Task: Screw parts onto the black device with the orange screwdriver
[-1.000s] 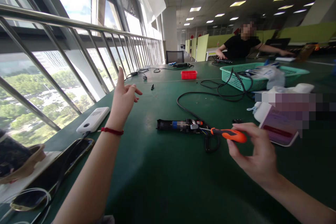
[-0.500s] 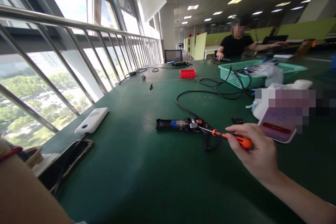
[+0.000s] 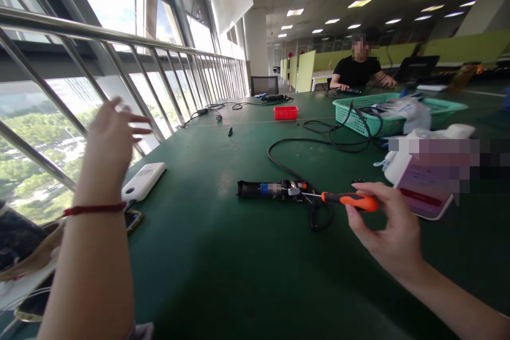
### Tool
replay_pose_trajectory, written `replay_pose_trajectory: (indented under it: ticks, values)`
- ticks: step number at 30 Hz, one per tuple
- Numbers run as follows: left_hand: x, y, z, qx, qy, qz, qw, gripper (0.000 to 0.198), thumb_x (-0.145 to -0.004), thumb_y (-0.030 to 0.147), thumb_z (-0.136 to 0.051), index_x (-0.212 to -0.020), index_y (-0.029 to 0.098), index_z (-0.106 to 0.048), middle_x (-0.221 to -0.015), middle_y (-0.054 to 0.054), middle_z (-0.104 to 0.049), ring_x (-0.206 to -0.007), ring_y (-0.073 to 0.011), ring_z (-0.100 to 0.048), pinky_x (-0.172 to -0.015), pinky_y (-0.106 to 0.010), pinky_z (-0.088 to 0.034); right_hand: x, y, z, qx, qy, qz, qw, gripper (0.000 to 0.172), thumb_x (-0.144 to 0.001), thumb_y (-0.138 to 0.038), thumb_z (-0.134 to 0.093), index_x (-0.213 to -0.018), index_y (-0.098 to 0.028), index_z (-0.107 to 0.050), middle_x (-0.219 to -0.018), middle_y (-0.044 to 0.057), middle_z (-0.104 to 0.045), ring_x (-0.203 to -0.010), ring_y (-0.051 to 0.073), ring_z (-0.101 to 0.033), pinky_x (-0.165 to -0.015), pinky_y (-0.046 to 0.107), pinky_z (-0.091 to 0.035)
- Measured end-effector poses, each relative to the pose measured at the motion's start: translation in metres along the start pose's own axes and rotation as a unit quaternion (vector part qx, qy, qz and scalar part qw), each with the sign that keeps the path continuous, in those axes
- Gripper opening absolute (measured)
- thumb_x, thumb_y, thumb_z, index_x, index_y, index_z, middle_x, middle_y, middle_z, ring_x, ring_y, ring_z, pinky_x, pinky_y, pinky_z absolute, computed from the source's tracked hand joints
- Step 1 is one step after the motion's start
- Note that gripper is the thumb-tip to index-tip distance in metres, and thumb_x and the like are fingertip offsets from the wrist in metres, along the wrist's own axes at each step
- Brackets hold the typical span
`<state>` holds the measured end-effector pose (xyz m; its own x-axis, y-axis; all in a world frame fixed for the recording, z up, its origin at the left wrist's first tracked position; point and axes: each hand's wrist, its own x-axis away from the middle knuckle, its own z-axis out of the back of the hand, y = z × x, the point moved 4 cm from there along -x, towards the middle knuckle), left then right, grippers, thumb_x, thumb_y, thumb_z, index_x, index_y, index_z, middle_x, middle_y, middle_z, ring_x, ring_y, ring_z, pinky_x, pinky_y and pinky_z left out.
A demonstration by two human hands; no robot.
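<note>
Our right hand [image 3: 392, 228] pinches the screwdriver [image 3: 354, 202] lightly between thumb and fingers; our left hand [image 3: 113, 143] is raised, fingers loosely parted, with nothing visible in its grasp. The black tool body [image 3: 266, 189] lies on the counter [image 3: 207, 255] to the left of our right hand, the nearer one, its long axis running side to side, roughly in line with the slim metal shaft. We see a glossy orange-and-black handle, a tubular casing with a blue band, bright metal near the shaft's tip, and a smooth dark-green surface.
</note>
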<state>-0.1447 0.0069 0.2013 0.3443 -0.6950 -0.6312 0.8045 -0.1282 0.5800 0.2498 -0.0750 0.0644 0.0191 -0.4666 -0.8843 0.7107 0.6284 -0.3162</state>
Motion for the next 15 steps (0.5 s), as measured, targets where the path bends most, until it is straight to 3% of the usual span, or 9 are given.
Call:
replay_pose_trajectory:
  ticks: [1,3,5,7,10,12,15]
  values:
    - [0.006,-0.002,-0.019,-0.045,-0.087,0.018,0.995,0.05,-0.096,0.041,-0.027,-0.134,0.009,-0.034,-0.103,-0.01,-0.063,-0.088,-0.0187,-0.062,-0.08,-0.044,-0.048,0.001,0.001,0.0,-0.008,0.004,-0.004,1.0,0.032,-0.076,-0.02,-0.061,-0.108,-0.021,-0.052,-0.093,0.006,-0.059,-0.084,0.021,-0.06,-0.07,0.037,-0.051]
    - [0.03,0.0,-0.064,-0.149,-0.256,0.022,0.955,0.054,-0.093,0.047,-0.032,-0.133,0.012,-0.039,-0.116,-0.012,-0.06,-0.102,-0.026,-0.058,-0.088,-0.044,-0.045,0.002,0.003,-0.001,-0.011,-0.011,-0.009,1.0,0.029,-0.077,-0.021,-0.06,-0.105,-0.021,-0.053,-0.091,0.005,-0.058,-0.082,0.02,-0.059,-0.071,0.037,-0.051]
    - [0.062,0.013,-0.108,-0.207,-0.334,-0.04,0.919,0.054,-0.091,0.05,-0.034,-0.13,0.013,-0.044,-0.129,-0.013,-0.052,-0.115,-0.0291,-0.051,-0.095,-0.042,-0.041,0.003,0.004,-0.003,0.001,-0.039,-0.013,0.999,0.018,-0.079,-0.022,-0.059,-0.096,-0.023,-0.056,-0.084,0.003,-0.058,-0.072,0.017,-0.059,-0.067,0.035,-0.05]
    - [0.096,0.034,-0.147,-0.151,-0.353,-0.146,0.912,0.052,-0.094,0.048,-0.025,-0.132,0.016,-0.041,-0.131,-0.01,-0.051,-0.115,-0.0233,-0.051,-0.094,-0.034,-0.041,0.004,0.005,-0.003,0.006,-0.047,-0.014,0.999,0.014,-0.079,-0.022,-0.059,-0.093,-0.023,-0.057,-0.08,0.002,-0.058,-0.068,0.016,-0.058,-0.065,0.034,-0.049]
    - [0.139,0.054,-0.184,-0.117,-0.369,-0.282,0.878,0.05,-0.094,0.047,-0.026,-0.131,0.017,-0.042,-0.121,-0.009,-0.057,-0.11,-0.0218,-0.054,-0.096,-0.035,-0.039,0.004,0.006,0.0,-0.017,-0.01,-0.019,1.0,0.029,-0.077,-0.02,-0.06,-0.105,-0.022,-0.054,-0.09,0.005,-0.059,-0.082,0.02,-0.059,-0.073,0.036,-0.05]
    - [0.153,0.055,-0.192,-0.117,-0.367,-0.32,0.866,0.046,-0.094,0.047,-0.028,-0.124,0.018,-0.049,-0.113,-0.008,-0.06,-0.103,-0.0219,-0.056,-0.094,-0.036,-0.039,0.004,0.006,0.0,-0.031,-0.012,-0.031,0.999,0.031,-0.077,-0.021,-0.06,-0.107,-0.022,-0.054,-0.093,0.006,-0.06,-0.087,0.021,-0.06,-0.075,0.036,-0.05]
    - [0.157,0.05,-0.191,-0.102,-0.356,-0.341,0.864,0.042,-0.093,0.047,-0.032,-0.115,0.018,-0.053,-0.107,-0.007,-0.061,-0.098,-0.0215,-0.056,-0.088,-0.036,-0.041,0.004,0.006,-0.006,-0.043,-0.093,-0.072,0.992,0.012,-0.081,-0.026,-0.055,-0.092,-0.023,-0.059,-0.079,0.002,-0.062,-0.068,0.015,-0.061,-0.058,0.027,-0.049]
